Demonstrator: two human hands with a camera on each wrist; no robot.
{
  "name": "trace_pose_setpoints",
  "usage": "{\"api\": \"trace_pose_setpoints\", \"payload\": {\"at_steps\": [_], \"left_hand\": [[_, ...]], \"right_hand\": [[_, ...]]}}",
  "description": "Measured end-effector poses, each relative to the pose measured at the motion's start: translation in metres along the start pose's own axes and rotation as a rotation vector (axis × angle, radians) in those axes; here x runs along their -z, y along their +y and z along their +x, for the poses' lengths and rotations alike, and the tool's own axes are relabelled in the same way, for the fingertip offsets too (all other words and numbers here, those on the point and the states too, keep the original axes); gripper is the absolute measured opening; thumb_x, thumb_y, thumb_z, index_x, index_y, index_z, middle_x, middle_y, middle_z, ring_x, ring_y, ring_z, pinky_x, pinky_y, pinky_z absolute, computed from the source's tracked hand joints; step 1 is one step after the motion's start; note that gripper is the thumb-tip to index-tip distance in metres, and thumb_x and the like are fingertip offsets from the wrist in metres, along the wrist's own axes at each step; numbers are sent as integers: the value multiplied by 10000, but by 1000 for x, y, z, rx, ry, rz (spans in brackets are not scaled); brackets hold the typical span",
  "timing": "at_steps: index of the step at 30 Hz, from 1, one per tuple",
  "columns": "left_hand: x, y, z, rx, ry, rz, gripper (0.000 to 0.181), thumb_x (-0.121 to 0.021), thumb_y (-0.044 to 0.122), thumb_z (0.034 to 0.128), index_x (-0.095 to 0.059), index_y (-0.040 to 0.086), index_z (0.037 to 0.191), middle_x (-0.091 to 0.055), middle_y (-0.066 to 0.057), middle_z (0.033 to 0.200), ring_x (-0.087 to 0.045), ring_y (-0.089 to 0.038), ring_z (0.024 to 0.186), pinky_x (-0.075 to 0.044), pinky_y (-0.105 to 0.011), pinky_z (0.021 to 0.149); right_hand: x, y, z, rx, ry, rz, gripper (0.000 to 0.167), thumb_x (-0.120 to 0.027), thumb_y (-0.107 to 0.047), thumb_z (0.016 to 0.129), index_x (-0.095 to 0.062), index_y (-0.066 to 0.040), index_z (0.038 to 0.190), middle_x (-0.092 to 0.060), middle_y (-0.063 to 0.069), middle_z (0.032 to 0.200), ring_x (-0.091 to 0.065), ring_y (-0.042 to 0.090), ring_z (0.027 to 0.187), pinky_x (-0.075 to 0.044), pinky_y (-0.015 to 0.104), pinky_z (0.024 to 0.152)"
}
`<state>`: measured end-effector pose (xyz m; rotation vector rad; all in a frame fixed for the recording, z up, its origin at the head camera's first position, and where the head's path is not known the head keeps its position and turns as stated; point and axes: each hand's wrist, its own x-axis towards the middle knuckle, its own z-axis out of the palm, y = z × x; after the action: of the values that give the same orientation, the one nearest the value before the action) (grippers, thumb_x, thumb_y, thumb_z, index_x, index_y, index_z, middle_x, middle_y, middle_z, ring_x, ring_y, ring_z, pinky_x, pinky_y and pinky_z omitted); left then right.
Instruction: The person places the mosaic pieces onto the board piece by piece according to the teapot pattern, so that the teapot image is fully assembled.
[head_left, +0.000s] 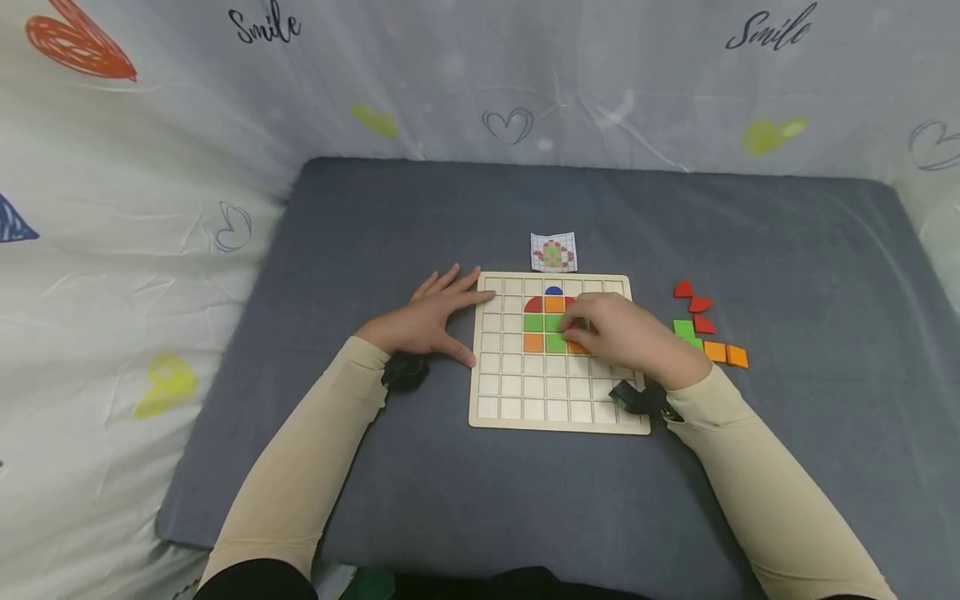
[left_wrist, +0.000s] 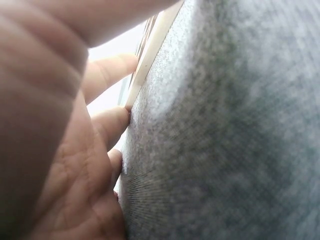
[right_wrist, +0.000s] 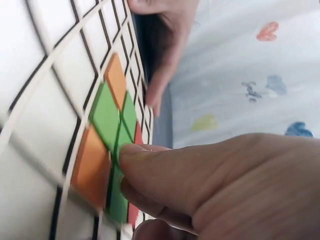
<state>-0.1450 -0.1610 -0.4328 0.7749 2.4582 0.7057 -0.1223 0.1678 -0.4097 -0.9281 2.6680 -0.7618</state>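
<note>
A light wooden grid board [head_left: 512, 386] lies on the table, its middle cells filled with coloured tiles. A blue half-round tile [head_left: 553, 291] is topmost, above a red piece [head_left: 533, 305] and an orange square [head_left: 554, 305]. Below come green squares [head_left: 533, 322], then a row with orange and green. My right hand [head_left: 626, 333] is over these tiles, thumb and fingers curled at a green square tile [right_wrist: 118, 202] in the grid and partly hiding the pattern. Fingers spread, my left hand [head_left: 427, 321] rests against the board's left edge, thumb and index finger touching it.
A small pattern card [head_left: 554, 252] lies just beyond the board's far edge. To the right are loose red pieces [head_left: 701, 305], green squares [head_left: 684, 329] and orange squares [head_left: 715, 352] on the grey table [head_left: 420, 492]. A white printed curtain [head_left: 450, 75] hangs behind.
</note>
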Motion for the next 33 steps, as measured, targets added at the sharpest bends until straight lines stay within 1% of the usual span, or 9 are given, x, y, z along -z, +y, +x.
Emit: {"api": "trace_pose_setpoints", "payload": {"at_steps": [4,7,12,15,19,22,25,30,33], "left_hand": [[0,-1,-3,3,3,-7,1125,-928,514,756,-323,274,1673,14,15,1779,167,-231,1622,132,-484,1292],[1,-1,-5,16,5,-3,1126,-932,508,754,-326,270,1672,16,14,1778,168,-230,1622,135,-480,1291],[1,0,-1,0,4,-1,1121,-921,546,751,-337,274,1668,9,7,1779,160,-237,1624,134,-474,1293],[0,0,2,-7,-2,-11,1125,-920,547,751,-333,273,1670,11,6,1779,161,-234,1624,142,-464,1291],[1,0,1,6,-7,-17,1132,-931,521,748,-327,266,1672,18,8,1778,165,-229,1622,154,-457,1287],[1,1,0,8,-9,-16,1133,-933,516,747,-329,261,1672,21,4,1778,167,-233,1622,154,-462,1287],[1,1,0,12,-8,-13,1134,-932,518,746,-330,260,1671,25,6,1779,169,-235,1622,152,-465,1287],[0,1,-1,20,-4,6,1131,-931,525,744,-334,270,1670,23,18,1778,164,-239,1623,136,-471,1292],[0,1,0,19,-7,10,1128,-926,535,745,-334,274,1670,19,18,1778,161,-244,1624,131,-474,1294]], "right_hand": [[9,7,-13,-51,13,6,78,-756,-74,956,-807,-93,1012,-746,1,949,-629,166,833,-543,372,765],[17,12,-24,-114,6,21,122,-727,-78,971,-797,-70,1071,-737,25,962,-613,176,822,-530,364,744],[33,24,-50,-206,7,-7,174,-739,-77,974,-777,-30,1137,-730,68,1038,-638,198,880,-533,383,758],[38,33,-65,-246,16,-31,189,-752,-79,970,-771,-24,1149,-721,86,1053,-620,182,794,-521,360,703],[42,44,-80,-266,33,-36,205,-752,-74,964,-763,-13,1160,-696,121,1076,-540,149,668,-480,315,622],[42,50,-90,-271,44,-40,223,-770,-68,947,-762,2,1159,-669,123,1062,-521,144,694,-469,301,621],[41,55,-96,-284,34,-38,250,-783,-88,944,-763,2,1176,-651,117,1053,-511,154,725,-463,305,628],[38,60,-100,-314,4,-7,270,-783,-139,961,-757,-15,1200,-659,127,1089,-510,153,722,-460,300,618],[36,63,-101,-326,12,5,238,-797,-140,950,-755,-24,1154,-646,97,1031,-515,151,708,-460,292,604]]}}
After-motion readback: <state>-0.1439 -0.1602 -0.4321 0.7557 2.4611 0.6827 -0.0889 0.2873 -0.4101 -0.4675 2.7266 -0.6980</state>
